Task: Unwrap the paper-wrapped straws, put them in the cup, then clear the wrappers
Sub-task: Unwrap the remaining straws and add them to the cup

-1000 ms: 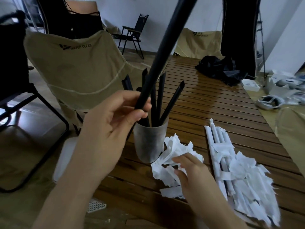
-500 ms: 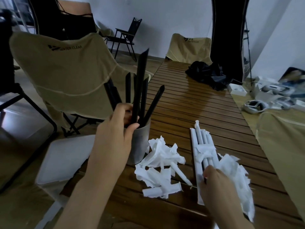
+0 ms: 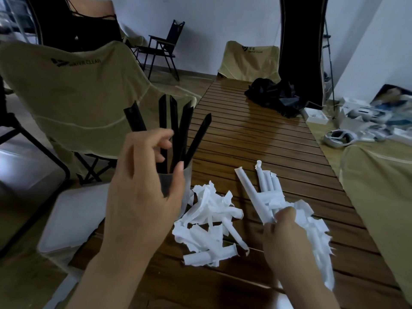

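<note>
While the black straws [image 3: 176, 134] are standing nearly upright in the grey cup [image 3: 186, 175], slanted tips fanning upward, the left hand [image 3: 142, 197] is hovering in front of it, its grip loose and holding nothing. The right hand [image 3: 287, 237] is gripping a white paper-wrapped straw [image 3: 252, 192], its long axis angling away to the left over the slatted wooden table [image 3: 256, 139]. Crumpled wrappers [image 3: 211, 226] are lying between the hands.

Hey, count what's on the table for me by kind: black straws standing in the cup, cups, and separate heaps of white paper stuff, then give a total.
Black straws in the cup: 5 visible
Cups: 1
Heap of torn wrappers: 1
Heap of wrapped straws and paper, where the right hand pinches one: 1
Total: 8
</note>
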Available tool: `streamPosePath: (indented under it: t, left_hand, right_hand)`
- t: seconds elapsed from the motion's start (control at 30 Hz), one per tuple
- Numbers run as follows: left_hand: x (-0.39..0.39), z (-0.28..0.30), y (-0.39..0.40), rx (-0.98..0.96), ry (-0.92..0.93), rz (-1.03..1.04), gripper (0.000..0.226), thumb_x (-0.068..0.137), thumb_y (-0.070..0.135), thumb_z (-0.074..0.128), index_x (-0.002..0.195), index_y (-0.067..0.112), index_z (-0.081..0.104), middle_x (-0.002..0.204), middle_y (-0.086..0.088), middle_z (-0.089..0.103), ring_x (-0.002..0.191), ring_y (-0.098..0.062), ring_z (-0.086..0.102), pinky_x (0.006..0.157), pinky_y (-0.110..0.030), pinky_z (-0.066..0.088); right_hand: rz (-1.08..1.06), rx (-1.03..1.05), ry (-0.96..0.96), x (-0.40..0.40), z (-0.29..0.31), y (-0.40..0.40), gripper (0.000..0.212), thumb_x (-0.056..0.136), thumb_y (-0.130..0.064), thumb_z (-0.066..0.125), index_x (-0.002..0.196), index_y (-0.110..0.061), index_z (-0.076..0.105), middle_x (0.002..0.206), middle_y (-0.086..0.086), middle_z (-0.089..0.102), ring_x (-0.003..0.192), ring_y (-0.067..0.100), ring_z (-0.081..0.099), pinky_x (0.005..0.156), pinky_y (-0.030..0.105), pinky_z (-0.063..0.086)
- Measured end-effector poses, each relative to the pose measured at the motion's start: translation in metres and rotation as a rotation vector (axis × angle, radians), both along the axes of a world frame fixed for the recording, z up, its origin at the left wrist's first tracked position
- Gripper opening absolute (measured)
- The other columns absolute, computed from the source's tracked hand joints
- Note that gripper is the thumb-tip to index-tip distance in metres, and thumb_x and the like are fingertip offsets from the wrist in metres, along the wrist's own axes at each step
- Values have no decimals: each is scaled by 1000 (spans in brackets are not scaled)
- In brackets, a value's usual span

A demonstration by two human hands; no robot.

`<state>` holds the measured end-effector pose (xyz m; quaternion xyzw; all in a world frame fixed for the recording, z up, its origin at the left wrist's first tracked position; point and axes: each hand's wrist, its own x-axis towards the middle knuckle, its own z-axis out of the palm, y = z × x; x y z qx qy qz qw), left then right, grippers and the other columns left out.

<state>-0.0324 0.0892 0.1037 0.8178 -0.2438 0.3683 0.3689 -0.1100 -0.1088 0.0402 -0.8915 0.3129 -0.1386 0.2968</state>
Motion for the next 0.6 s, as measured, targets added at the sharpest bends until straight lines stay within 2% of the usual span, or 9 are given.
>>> streamPosePath:
  t: [0.1, 0.23, 0.3, 0.37, 0.43, 0.5, 0.6]
  left_hand:
    - [-7, -4, -9, 164, -44, -107, 25, 86, 13, 60, 110, 13, 53, 106, 1, 50, 94, -1, 42, 83, -8, 38]
    - [-10, -16, -22, 392, -8, -272, 23, 89, 15, 59, 108, 25, 50, 102, 9, 53, 87, -3, 52, 70, -18, 50]
    - [-11, -20, -26, 460, 35, -324, 22, 88, 22, 57, 109, 27, 54, 104, 9, 55, 88, -4, 55, 68, -17, 52]
    - [-11, -22, -28, 524, 62, -370, 22, 88, 28, 53, 109, 27, 60, 106, 9, 58, 90, -5, 58, 69, -15, 51]
    - [-10, -23, -29, 568, 66, -391, 27, 90, 34, 44, 107, 27, 64, 105, 10, 60, 89, -4, 59, 67, -17, 52]
    - [-9, -24, -29, 550, 88, -405, 32, 95, 36, 37, 109, 26, 64, 107, 9, 61, 91, -4, 59, 70, -20, 53]
    - [-11, -22, -28, 496, 106, -397, 29, 92, 30, 52, 119, 24, 59, 114, 7, 60, 99, -9, 59, 78, -22, 51]
  right_hand:
    - [-40, 92, -118, -3, 9, 0, 7, 93, -10, 45, 94, -5, 41, 64, 10, 51, 56, 26, 50, 51, 30, 36]
    - [-53, 295, -107, -1, 21, -7, 24, 90, -27, 60, 98, -12, 43, 71, 7, 58, 60, 21, 56, 48, 28, 35]
    - [50, 245, -88, -5, 24, -19, 21, 89, -31, 62, 90, -14, 50, 69, 4, 60, 55, 15, 55, 46, 24, 34]
    - [145, 123, -124, -12, 31, -31, 18, 90, -30, 61, 78, -18, 56, 59, 2, 61, 44, 9, 52, 42, 20, 35]
    - [186, 0, -196, -20, 39, -44, 20, 89, -27, 60, 70, -23, 57, 56, 0, 60, 46, 9, 53, 40, 14, 35]
    - [207, 24, -322, -25, 44, -51, 20, 90, -22, 60, 71, -25, 60, 54, -6, 59, 45, 9, 49, 39, 13, 32]
    - [317, 149, -424, -26, 45, -48, 20, 90, -8, 58, 79, -22, 66, 51, -16, 54, 40, 4, 40, 40, 7, 26]
